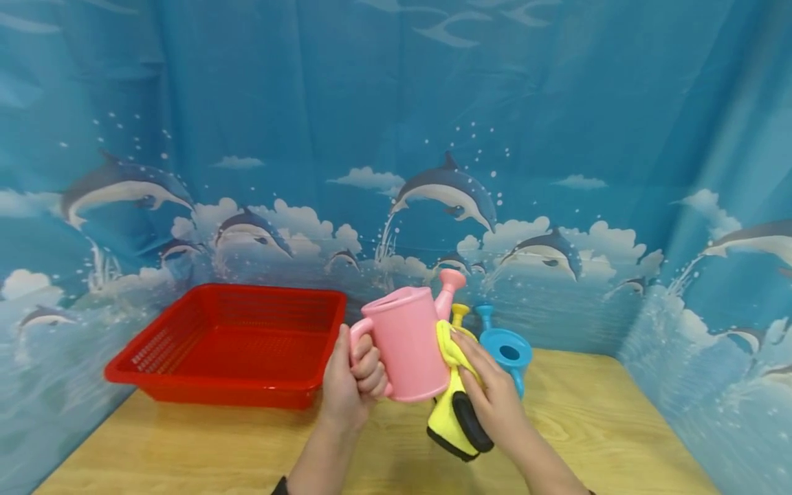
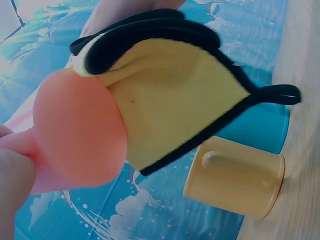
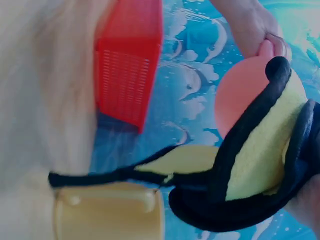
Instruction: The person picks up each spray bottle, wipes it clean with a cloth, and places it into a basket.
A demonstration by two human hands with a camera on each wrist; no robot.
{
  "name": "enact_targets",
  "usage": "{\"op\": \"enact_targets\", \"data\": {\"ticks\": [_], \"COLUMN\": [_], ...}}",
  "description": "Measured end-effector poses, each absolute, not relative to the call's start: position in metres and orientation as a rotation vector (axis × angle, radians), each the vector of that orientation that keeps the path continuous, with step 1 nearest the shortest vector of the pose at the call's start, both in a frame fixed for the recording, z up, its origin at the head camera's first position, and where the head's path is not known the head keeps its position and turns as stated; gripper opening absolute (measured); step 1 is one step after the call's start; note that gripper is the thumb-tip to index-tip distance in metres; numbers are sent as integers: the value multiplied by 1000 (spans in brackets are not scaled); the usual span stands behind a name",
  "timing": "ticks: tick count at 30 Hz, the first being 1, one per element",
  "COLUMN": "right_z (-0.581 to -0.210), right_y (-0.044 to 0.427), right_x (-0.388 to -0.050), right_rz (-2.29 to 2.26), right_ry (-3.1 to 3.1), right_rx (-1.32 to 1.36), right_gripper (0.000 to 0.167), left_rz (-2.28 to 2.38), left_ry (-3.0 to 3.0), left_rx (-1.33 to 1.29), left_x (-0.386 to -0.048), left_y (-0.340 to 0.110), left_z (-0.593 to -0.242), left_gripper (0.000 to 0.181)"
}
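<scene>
A pink watering can [image 1: 410, 344] is held up off the table, tilted, its spout pointing to the back right. My left hand [image 1: 354, 378] grips its handle, fingers curled through the loop. In my right hand [image 1: 495, 395] is a yellow cloth [image 1: 447, 419] with black edging, pressed against the can's right side near the spout's base; part of it hangs below. The left wrist view shows the can's rounded pink base [image 2: 80, 130] beside the cloth [image 2: 175, 95]. Behind the right hand stand a blue watering can [image 1: 507, 347] and a yellow watering can [image 2: 235, 175], mostly hidden in the head view.
A red plastic basket [image 1: 232, 393] with perforated sides sits at the back left of the wooden table [image 1: 216, 447]. A blue curtain [image 1: 346, 103] printed with dolphins hangs behind and along both sides.
</scene>
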State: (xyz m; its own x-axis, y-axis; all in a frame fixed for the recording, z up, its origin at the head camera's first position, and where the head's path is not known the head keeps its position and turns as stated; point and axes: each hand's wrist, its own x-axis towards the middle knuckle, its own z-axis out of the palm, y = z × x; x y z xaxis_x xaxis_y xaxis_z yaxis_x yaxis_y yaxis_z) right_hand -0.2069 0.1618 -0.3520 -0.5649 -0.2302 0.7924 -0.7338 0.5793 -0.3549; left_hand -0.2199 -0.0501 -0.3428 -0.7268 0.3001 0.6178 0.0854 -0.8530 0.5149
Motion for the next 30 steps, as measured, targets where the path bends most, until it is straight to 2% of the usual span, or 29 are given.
{"op": "enact_targets", "data": {"ticks": [6, 18, 30], "right_z": [-332, -293, -302], "right_y": [159, 154, 160], "right_x": [-213, -231, -232], "right_rz": [858, 971, 1103], "right_ry": [-2067, -2294, -2398], "right_rx": [749, 602, 518], "right_gripper": [43, 44, 45], "left_rz": [2629, 2573, 2630], "left_ry": [643, 623, 724], "left_rx": [1216, 1328, 1279], "left_x": [-220, -216, -212], "left_y": [-47, -38, -35], "left_z": [-343, -343, -345], "left_gripper": [49, 46, 48]}}
